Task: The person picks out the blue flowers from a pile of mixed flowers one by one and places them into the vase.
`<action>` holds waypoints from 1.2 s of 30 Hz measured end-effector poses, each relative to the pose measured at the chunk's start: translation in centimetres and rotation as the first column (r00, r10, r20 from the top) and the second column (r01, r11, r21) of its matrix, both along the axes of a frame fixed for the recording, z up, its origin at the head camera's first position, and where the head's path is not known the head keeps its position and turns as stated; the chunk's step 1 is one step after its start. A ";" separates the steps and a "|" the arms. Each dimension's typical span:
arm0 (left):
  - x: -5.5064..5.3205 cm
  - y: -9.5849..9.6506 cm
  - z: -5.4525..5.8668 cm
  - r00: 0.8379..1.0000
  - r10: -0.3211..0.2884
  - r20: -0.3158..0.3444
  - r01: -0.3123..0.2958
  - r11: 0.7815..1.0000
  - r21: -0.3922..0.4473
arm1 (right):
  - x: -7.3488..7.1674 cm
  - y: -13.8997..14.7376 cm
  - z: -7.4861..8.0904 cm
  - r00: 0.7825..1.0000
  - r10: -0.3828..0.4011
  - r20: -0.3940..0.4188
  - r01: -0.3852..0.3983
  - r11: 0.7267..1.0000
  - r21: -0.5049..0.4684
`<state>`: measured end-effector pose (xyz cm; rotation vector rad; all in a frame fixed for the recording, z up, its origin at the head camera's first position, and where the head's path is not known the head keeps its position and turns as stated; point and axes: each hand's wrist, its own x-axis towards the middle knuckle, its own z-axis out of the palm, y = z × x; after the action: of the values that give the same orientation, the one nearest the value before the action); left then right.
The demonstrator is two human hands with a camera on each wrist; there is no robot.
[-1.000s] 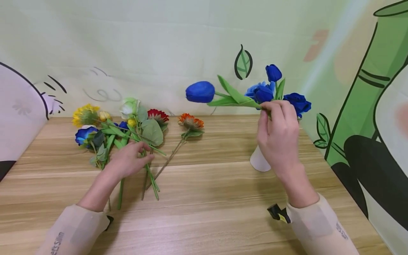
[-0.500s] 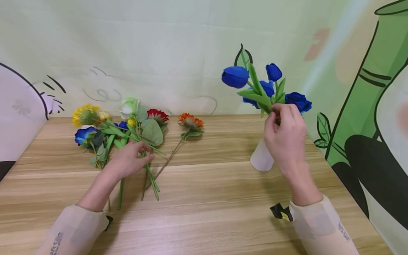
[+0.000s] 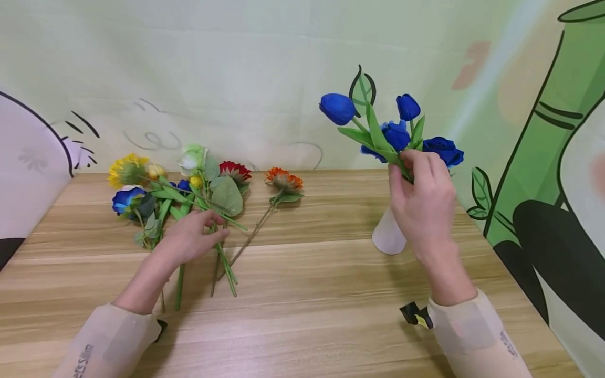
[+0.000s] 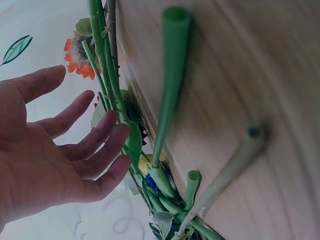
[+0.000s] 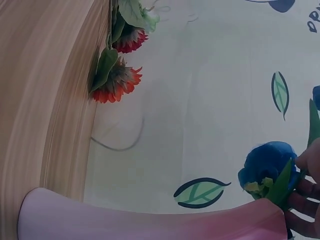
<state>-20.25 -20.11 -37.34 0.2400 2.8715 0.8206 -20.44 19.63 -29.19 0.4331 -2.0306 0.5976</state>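
My right hand pinches a blue tulip by its stem and green leaves just above the white vase. The tulip leans left; its lower stem is hidden by the hand. A smaller blue tulip and blue roses stand in the vase. In the right wrist view the vase runs along the bottom, with fingers at its mouth. My left hand hovers by the flower stems on the left, its fingers loosely bent and apart, holding nothing, as the left wrist view also shows.
Left on the wooden table lies a pile of artificial flowers: a yellow one, a blue rose, a pale green rose and a red flower. An orange flower lies to their right. A printed cloth hangs behind.
The blue tulip has swung from nearly level to more upright, with my right hand moving slightly right over the vase. Lately its head dipped a little leftward. My left hand stayed still.
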 end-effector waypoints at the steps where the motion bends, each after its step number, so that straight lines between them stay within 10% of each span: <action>1: 0.0 0.0 0.0 1.000 0.000 0.001 0.000 1.000 -0.001 | 0.0 0.0 0.0 1.000 -0.003 -0.006 0.003 1.000 0.014; 36: 0.0 -0.4 -0.1 1.000 -0.011 0.026 0.010 1.000 0.012 | 0.0 0.6 -0.2 0.998 -0.059 0.031 0.058 0.998 0.032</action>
<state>-20.29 -20.56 -37.43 0.2441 2.8398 0.8332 -20.44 20.23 -29.38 0.3835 -2.0784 0.5416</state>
